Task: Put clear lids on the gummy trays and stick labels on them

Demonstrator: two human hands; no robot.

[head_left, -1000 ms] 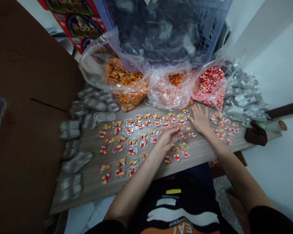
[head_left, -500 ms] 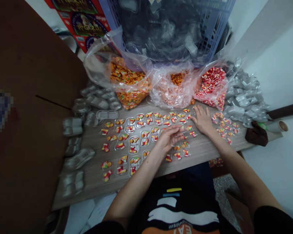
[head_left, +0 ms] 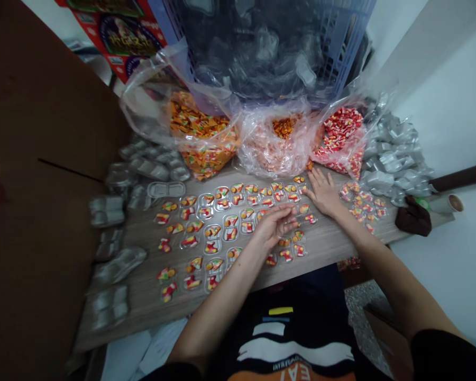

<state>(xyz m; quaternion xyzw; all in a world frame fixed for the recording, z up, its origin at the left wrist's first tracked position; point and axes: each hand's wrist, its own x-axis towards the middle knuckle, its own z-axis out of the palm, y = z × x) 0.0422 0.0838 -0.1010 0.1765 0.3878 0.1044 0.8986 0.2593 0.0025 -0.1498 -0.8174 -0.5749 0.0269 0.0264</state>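
in the head view, the left hand (head_left: pixel 277 225), loosely curled, is poised over rows of clear trays (head_left: pixel 212 239) of colourful pieces (head_left: pixel 230 233) midway across the bench (head_left: pixel 150 317), any hold impossible to tell. the right hand (head_left: pixel 323 194), fingers spread and gripping nothing visible, reaches nearer the far edge. light fingertips, low wrists would best keep neighbouring trays undisturbed.

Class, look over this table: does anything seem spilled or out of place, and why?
Possibly the red-and-yellow pieces clustered right of the right hand: they lie jumbled, unlike the filled trays in rough rows on the table. Whether spilled or put there, I cannot tell.
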